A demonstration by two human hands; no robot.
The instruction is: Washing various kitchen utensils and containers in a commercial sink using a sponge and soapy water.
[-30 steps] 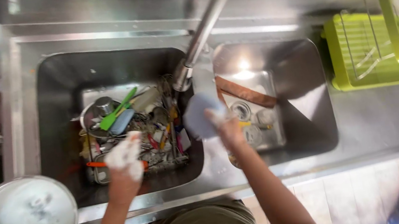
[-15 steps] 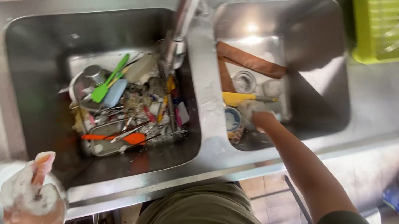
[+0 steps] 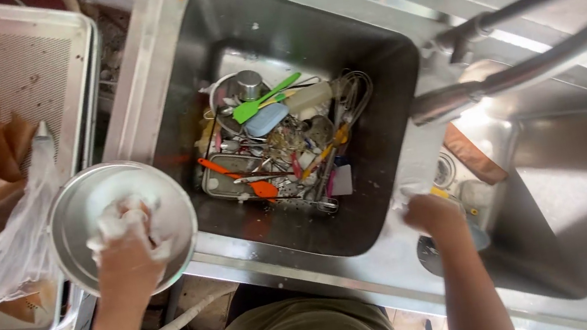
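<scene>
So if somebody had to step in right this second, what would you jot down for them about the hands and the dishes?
Left hand: presses a soapy white cloth into a round metal bowl held beside the sink.
Right hand: at the divider between the two basins, under the faucet spout; what it grips I cannot tell.
Left basin: tray heaped with unwashed utensils, among them a green spatula and an orange spatula.
Done: bowl is lathered.
Left: rinsing the bowl, and the whole utensil pile.
</scene>
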